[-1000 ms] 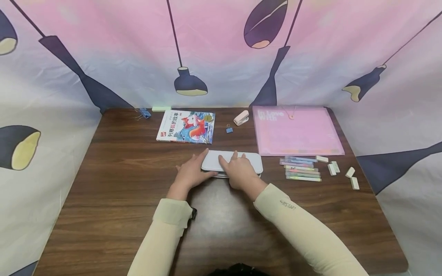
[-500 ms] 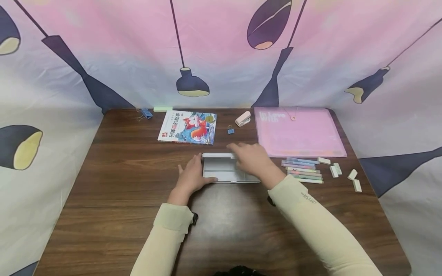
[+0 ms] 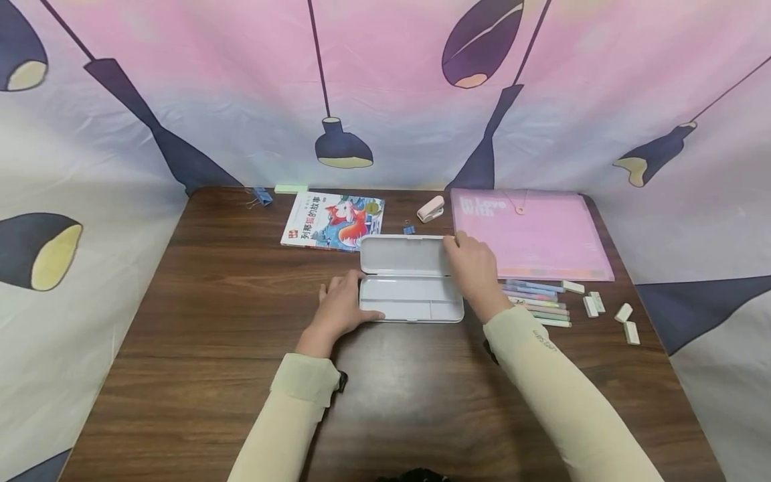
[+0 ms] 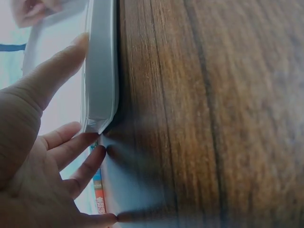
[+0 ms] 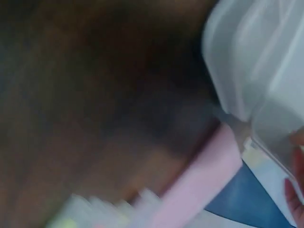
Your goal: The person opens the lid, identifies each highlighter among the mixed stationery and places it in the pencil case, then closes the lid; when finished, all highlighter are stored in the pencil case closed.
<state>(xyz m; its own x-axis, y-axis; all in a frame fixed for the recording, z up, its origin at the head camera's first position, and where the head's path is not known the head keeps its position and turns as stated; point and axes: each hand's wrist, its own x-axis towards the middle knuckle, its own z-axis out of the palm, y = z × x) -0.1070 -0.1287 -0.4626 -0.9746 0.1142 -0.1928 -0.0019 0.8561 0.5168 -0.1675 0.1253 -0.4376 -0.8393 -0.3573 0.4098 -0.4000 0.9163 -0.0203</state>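
Note:
A white pencil case [image 3: 394,290] lies unfolded on the table, its lid [image 3: 400,256] tipped back on the far side. Thin dividers split the bare tray into compartments. My left hand [image 3: 339,308] holds the case's left end. In the left wrist view its thumb [image 4: 59,69] presses the front rim, and the fingers spread around the hinge corner. With my right hand [image 3: 476,271] I pinch the lid's right edge; the right wrist view catches only some fingertips [image 5: 297,173] there.
Behind the case are a picture book [image 3: 334,221], a small blue binder clip [image 3: 409,229] and a pink stapler [image 3: 430,209]. A pink folder [image 3: 536,234] lies back right, with several pens [image 3: 545,306] and white erasers [image 3: 631,333] in front. Another blue clip [image 3: 262,195] sits back left.
The pencil case was closed with both hands on it. My right hand has lifted the lid up and back until it lies open, moving away and right. My left hand has stayed at the left end.

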